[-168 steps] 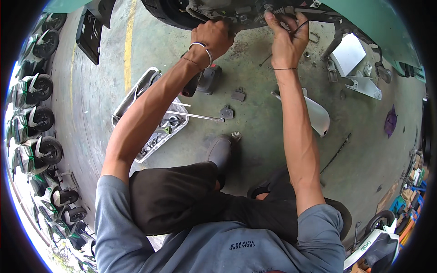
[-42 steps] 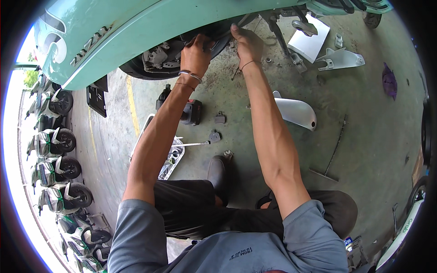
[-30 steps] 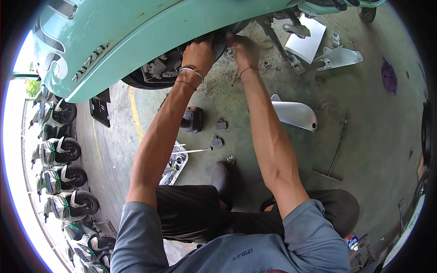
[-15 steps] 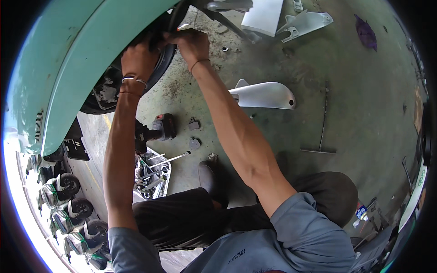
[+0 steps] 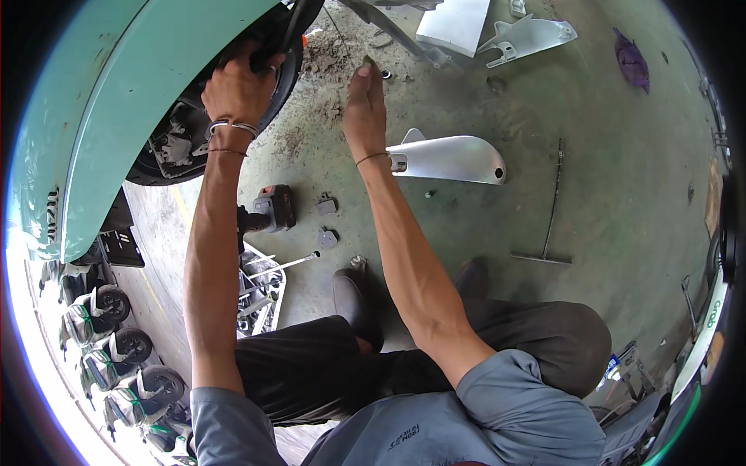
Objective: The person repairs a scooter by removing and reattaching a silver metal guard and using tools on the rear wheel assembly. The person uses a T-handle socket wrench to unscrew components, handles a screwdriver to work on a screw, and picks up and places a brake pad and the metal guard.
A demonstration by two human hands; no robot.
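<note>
We look down on a smooth, greenish floor [image 5: 482, 233], gritty with brown crumbs near twelve o'clock. At ten o'clock hangs the scooter [image 5: 116, 93], a glossy mint shell, gently curved and rust-specked. Under its edge, toward eleven, sits the wheel [image 5: 286, 89], round black rubber around a dark, mechanical middle. At eight we see part of the tray [image 5: 278, 299], pale-rimmed and full of shiny metal tools. The cover [image 5: 454, 159], satin silver, long and round-ended, lies between one and two, below a flat white panel [image 5: 453, 27].

Our left hand [image 5: 241, 89] is at the wheel, back toward us, fingers bent into shadow; we cannot tell what they pinch. Our right hand [image 5: 365, 109] hangs over the floor at twelve, apart from the wheel, fingers straight and pressed together, thumb alongside; whether it pinches anything small, we cannot tell.

At nine lie two flat, dull grey pads [image 5: 327, 205], and beside our right fingertips a small metal ring [image 5: 386, 74].
</note>
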